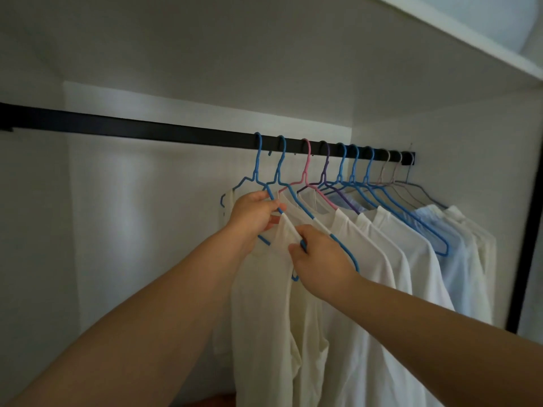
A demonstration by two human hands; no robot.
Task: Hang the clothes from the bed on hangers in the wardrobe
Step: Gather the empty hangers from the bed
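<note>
A cream garment (264, 304) hangs on the leftmost blue hanger (258, 160), hooked over the black wardrobe rail (147, 132). My left hand (252, 215) grips the garment's neckline and the hanger's arm near the top. My right hand (317, 257) pinches the garment's thin shoulder strip against the blue hanger arm lower down. To the right, several more white and pale blue clothes (411, 259) hang on blue, pink, purple and grey hangers.
The rail's left half carries no hangers. A white shelf (470, 33) runs above at the upper right. A dark wardrobe frame edge (526, 245) stands at the far right, beside the last hanging clothes.
</note>
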